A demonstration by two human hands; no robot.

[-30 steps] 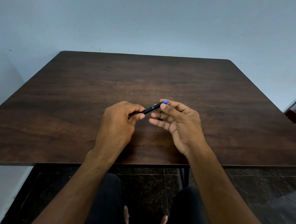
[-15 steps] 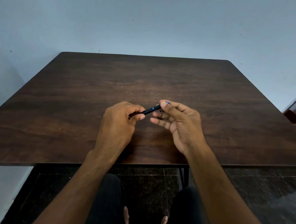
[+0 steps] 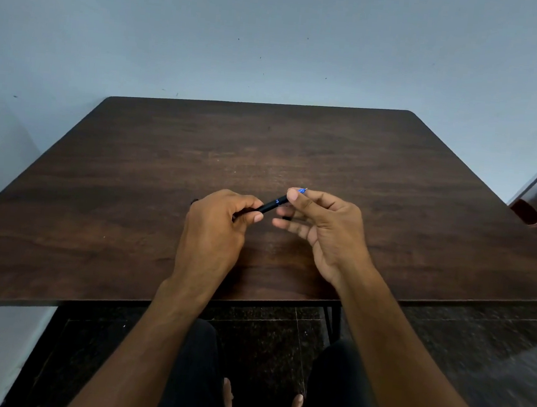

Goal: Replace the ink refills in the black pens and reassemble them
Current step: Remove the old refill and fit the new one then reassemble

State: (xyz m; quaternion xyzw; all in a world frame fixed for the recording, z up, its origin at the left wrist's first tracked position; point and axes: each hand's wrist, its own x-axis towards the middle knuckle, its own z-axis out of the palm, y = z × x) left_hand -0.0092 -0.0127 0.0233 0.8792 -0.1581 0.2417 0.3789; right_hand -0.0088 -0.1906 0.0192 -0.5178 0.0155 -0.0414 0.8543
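1. Your right hand (image 3: 320, 228) pinches the blue tip (image 3: 301, 190) of a black pen (image 3: 269, 206) between thumb and forefinger; the other fingers are spread loose beneath, holding nothing.
2. Your left hand (image 3: 217, 223) is curled tight round the pen's rear half, thumb on top.
3. The pen sits tilted, tip up and to the right, held above the table (image 3: 130, 190), near the middle of its near edge, not touching it.
4. Judged step: seating or twisting the tip section w/ refill inside, i.e. reassembly. Can't tell if it's tightening or loosening.
5. Next move prob. needs a firm left-hand hold and a straight right-hand twist; skewed threads could jam.
6. No other pens or refills visible on the table.
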